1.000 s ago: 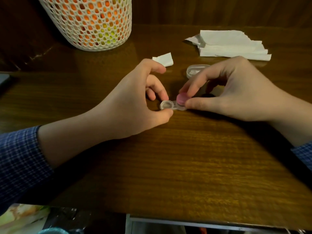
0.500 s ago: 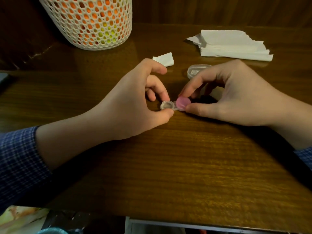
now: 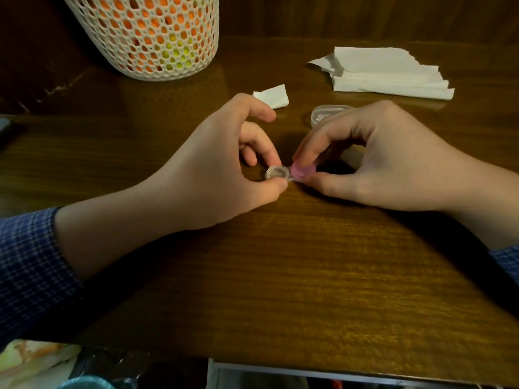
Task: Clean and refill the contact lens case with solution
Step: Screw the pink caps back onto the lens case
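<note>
**Both hands on the lens case at mid-table**

The left hand (image 3: 213, 164) pinches the open well (image 3: 276, 173) of the lens case (image 3: 289, 175) between thumb and a curled finger, the thumb tip against the near rim and the fingertip against the far rim. The index finger arches above, holding nothing. The well is clear plastic and uncovered, its round mouth facing up; whether it holds liquid cannot be told.

The right hand (image 3: 379, 161) grips the pink cap (image 3: 302, 171) on the other well. A fingertip lies on the cap's top and far side, and the thumb presses its near edge, so the fingers are closed round it. The cap looks slightly tilted; whether it is seated on its thread cannot be told. The narrow clear bridge of the case shows between the two hands, and the case sits low over the table (image 3: 280, 276), about in the middle, seemingly on the wood.

Just behind the right hand's knuckles lies a clear lid (image 3: 325, 113), partly hidden by them. Near it, behind the left index finger, is a small scrap (image 3: 272, 95) of white paper. Farther back on the right lies a folded white tissue (image 3: 387, 74). At the back left stands a white mesh basket (image 3: 146, 37) with orange and yellow showing through its holes. Blue checked sleeves (image 3: 31, 262) cover both forearms at the edges of view.
</note>
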